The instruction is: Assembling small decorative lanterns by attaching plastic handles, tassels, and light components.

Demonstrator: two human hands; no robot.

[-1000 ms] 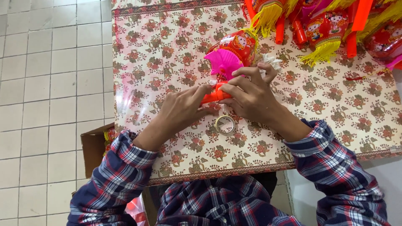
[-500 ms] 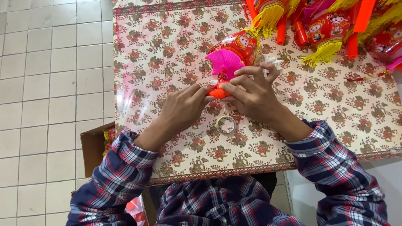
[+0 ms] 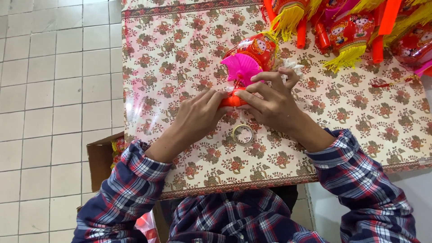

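A small red paper lantern (image 3: pixel 256 49) with a bright pink pleated fan part (image 3: pixel 240 68) lies on the floral tablecloth (image 3: pixel 180 58). Both hands meet at its orange base piece (image 3: pixel 233 100). My left hand (image 3: pixel 198 114) pinches that orange piece from the left. From the right, my right hand (image 3: pixel 272 101) grips the same piece, with its index finger stretched toward the pink fan. A roll of clear tape (image 3: pixel 242 133) rests on the cloth just below the hands.
Several finished red lanterns with yellow tassels (image 3: pixel 346 31) and orange sticks are piled at the table's far right. An open cardboard box (image 3: pixel 101 157) stands on the tiled floor left of the table. A white scrap (image 3: pixel 294 65) lies by my right hand.
The hands and lantern have stayed at almost the same spot; the fingers have shifted slightly on the orange base.
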